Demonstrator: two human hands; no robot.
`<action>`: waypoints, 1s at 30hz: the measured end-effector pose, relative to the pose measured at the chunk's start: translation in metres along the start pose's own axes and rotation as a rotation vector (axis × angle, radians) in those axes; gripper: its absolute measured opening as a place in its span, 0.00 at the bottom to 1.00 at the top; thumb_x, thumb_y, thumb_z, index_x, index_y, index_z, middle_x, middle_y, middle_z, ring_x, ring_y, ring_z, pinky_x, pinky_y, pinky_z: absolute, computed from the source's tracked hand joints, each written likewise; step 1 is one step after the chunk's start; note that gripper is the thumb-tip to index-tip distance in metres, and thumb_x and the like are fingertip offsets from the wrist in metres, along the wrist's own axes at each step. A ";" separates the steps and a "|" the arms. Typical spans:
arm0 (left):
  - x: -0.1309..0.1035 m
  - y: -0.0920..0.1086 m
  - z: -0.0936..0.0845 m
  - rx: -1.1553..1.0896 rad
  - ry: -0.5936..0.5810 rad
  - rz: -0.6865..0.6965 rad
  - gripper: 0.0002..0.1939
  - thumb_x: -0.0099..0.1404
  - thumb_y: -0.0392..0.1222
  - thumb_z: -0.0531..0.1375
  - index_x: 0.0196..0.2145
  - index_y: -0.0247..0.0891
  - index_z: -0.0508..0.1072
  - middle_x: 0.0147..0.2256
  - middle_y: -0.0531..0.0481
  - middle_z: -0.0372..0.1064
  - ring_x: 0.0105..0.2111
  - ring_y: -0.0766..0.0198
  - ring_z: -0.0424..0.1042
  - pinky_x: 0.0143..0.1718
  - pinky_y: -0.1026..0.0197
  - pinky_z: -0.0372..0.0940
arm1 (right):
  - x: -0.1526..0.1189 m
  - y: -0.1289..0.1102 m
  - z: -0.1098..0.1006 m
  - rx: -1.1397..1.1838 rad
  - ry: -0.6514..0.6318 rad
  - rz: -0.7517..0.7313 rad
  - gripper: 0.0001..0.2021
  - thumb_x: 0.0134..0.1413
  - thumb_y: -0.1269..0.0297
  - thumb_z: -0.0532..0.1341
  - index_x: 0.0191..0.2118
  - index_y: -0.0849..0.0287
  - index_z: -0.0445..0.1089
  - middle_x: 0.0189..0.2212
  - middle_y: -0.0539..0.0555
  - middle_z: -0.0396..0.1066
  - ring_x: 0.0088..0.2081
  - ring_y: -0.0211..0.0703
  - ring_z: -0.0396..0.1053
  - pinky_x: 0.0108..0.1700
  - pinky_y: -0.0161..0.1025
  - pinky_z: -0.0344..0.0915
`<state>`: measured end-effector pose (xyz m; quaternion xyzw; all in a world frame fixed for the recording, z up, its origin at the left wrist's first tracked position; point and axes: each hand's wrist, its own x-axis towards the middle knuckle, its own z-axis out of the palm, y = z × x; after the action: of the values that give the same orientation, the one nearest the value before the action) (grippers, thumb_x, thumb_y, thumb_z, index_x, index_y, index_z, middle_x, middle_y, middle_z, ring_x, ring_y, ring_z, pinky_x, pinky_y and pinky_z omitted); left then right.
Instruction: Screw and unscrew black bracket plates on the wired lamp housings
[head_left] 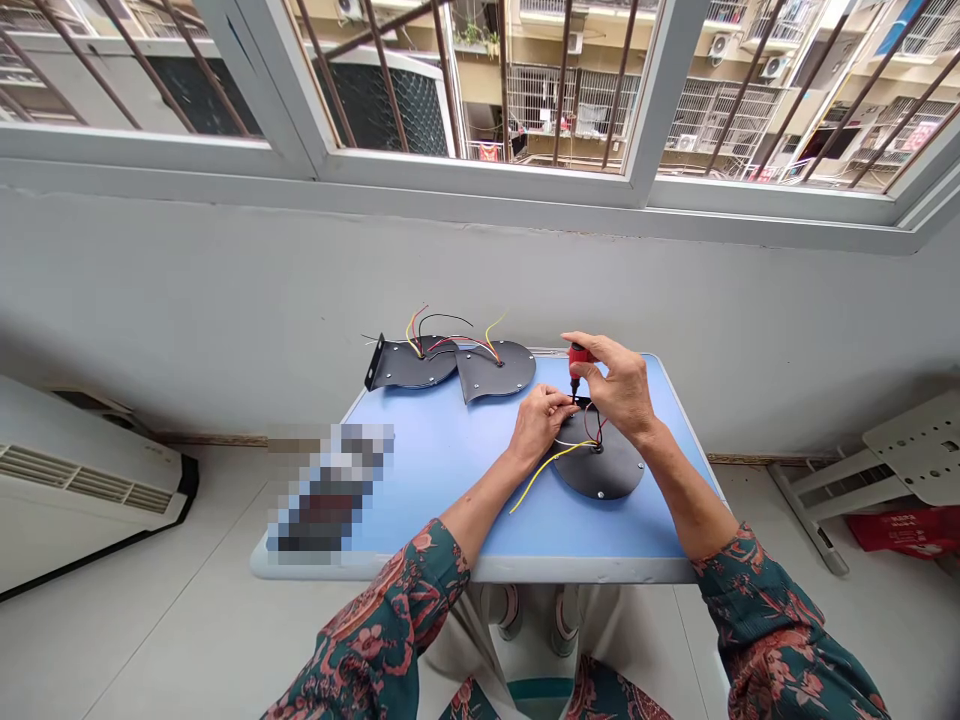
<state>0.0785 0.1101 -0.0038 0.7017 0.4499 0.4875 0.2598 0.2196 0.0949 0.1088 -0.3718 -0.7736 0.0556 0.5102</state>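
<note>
A red-handled screwdriver (577, 357) stands upright in my right hand (619, 385), its dark shaft pointing down at the far edge of a black rounded metal plate (600, 475). My left hand (538, 425) pinches at that same edge, close to the screwdriver's tip; whatever lies between its fingertips is too small to make out. Yellow, red, black and white wires come out of a hole in the plate's middle, and the yellow wire (544, 475) trails to the left. Silver screw heads dot the plate's rim.
Two similar black plates with wires, one bent-ended plate (416, 365) and another plate (499, 370), lie at the back of the blue table (442, 470). A pixelated patch covers the table's left side. Behind the table rise a white wall (225, 300) and a barred window.
</note>
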 end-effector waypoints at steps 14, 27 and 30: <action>0.002 0.004 0.001 0.045 -0.007 -0.018 0.04 0.63 0.32 0.70 0.32 0.39 0.80 0.36 0.51 0.69 0.32 0.68 0.68 0.38 0.62 0.67 | 0.000 0.005 0.005 -0.060 0.141 0.091 0.09 0.60 0.57 0.69 0.44 0.52 0.74 0.37 0.53 0.76 0.33 0.44 0.74 0.40 0.43 0.75; 0.003 0.003 -0.001 0.031 -0.028 -0.005 0.05 0.66 0.32 0.67 0.34 0.40 0.82 0.37 0.50 0.71 0.39 0.64 0.71 0.44 0.61 0.67 | 0.003 0.008 -0.009 0.308 -0.124 0.151 0.18 0.61 0.68 0.59 0.55 0.51 0.74 0.47 0.52 0.79 0.44 0.44 0.77 0.51 0.45 0.75; 0.003 0.003 -0.001 0.040 -0.026 0.003 0.04 0.66 0.33 0.68 0.34 0.40 0.82 0.37 0.49 0.71 0.39 0.63 0.71 0.43 0.61 0.67 | 0.000 0.005 -0.001 0.093 0.030 0.116 0.16 0.59 0.65 0.66 0.53 0.51 0.76 0.43 0.54 0.78 0.41 0.46 0.76 0.49 0.47 0.76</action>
<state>0.0794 0.1110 0.0001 0.7139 0.4550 0.4695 0.2507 0.2231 0.0986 0.1070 -0.3926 -0.7395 0.1153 0.5346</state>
